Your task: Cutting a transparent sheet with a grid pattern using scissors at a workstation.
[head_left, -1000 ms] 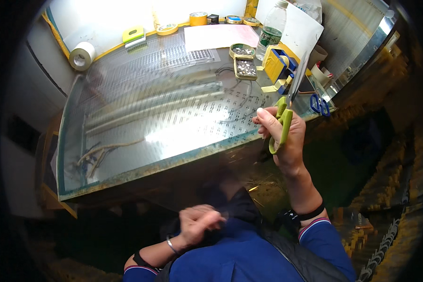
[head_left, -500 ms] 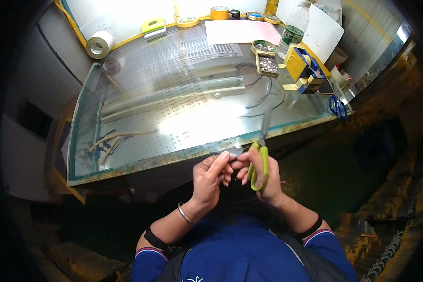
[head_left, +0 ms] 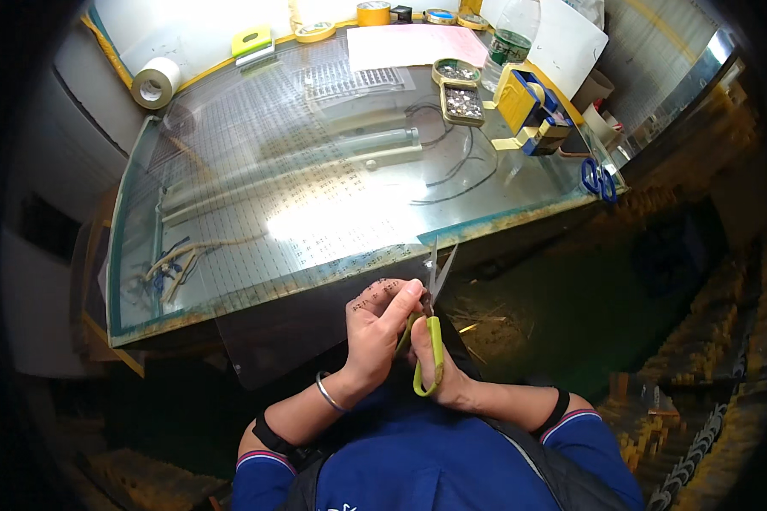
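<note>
A clear film sheet (head_left: 328,183) with rows of small black marks lies over the glass-topped table (head_left: 136,328) and hangs past its front edge. My left hand (head_left: 371,332) pinches the film's edge between thumb and fingers; black marks show across my fingers through it. In my right hand (head_left: 447,381) are scissors with lime-green handles (head_left: 437,341), thumb through one loop. Their blades point away from me, spread apart, close beside my left fingertips. Whether the film lies between the blades is too small to tell.
At the back right stand a tape dispenser (head_left: 520,102), tins of small shiny pieces (head_left: 463,102) and a plastic bottle (head_left: 511,38). Blue-handled scissors (head_left: 599,180) lie at the right corner. Tape rolls, one white (head_left: 156,83), line the back. Pink paper (head_left: 413,47) lies there too.
My right hand has come left and lower, bringing the scissors beside my left fingertips; their blades are now spread. My left hand still pinches. The whole view has shifted slightly.
</note>
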The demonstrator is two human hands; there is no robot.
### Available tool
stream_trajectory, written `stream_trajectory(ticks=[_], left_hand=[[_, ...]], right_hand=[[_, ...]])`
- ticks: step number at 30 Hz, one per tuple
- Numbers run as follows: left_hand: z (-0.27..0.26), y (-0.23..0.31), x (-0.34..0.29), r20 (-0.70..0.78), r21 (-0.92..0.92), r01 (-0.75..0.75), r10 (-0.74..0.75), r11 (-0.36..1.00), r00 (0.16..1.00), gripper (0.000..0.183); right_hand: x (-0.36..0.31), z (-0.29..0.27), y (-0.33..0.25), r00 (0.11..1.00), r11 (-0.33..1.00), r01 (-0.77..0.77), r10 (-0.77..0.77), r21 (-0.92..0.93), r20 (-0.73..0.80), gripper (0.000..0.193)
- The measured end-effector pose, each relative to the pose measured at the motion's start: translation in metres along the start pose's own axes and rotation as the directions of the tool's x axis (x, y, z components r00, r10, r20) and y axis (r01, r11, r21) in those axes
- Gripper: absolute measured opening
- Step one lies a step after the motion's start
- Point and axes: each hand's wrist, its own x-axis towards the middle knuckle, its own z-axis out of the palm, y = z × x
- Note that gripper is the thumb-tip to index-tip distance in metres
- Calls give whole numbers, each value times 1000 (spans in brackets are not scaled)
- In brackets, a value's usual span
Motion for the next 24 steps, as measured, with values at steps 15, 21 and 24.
stream_trajectory(ticks=[15, 21, 24], left_hand=[[2, 9, -8, 35, -35, 64, -63, 997, 997, 20], [-12, 15, -7, 116, -98, 198, -186, 975, 976, 17], [-18, 6, -3, 112, -62, 23, -16, 998, 994, 15]], right_hand=[[-1, 7, 2, 985, 995, 95, -96, -13, -146, 41], [-11, -5, 17, 998, 963, 50, -61, 263, 34, 49], [-22, -11, 15, 991, 923, -133, 110, 362, 83, 47]])
